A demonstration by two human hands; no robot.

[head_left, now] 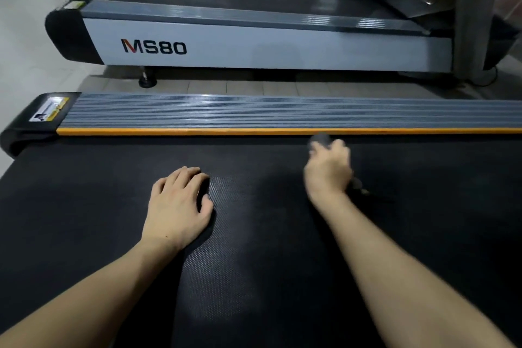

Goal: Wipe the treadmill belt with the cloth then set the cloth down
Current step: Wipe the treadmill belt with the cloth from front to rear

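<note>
right hand point(329, 169): fingers closed around dark cloth point(320, 140), blurred, at belt's far edge
left hand point(176, 206): open, flat on treadmill belt point(84, 206), empty
risk: cloth may snag under orange rail point(197, 131); near belt looks unwiped

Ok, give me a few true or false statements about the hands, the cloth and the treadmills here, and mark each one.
1. The left hand lies flat on the belt. True.
2. The right hand is empty. False: it grips a dark cloth.
3. The cloth is near the orange strip. True.
4. The neighbouring treadmill reads MS90. False: it reads MS80.
5. Both hands hold the cloth. False: only the right one does.
</note>
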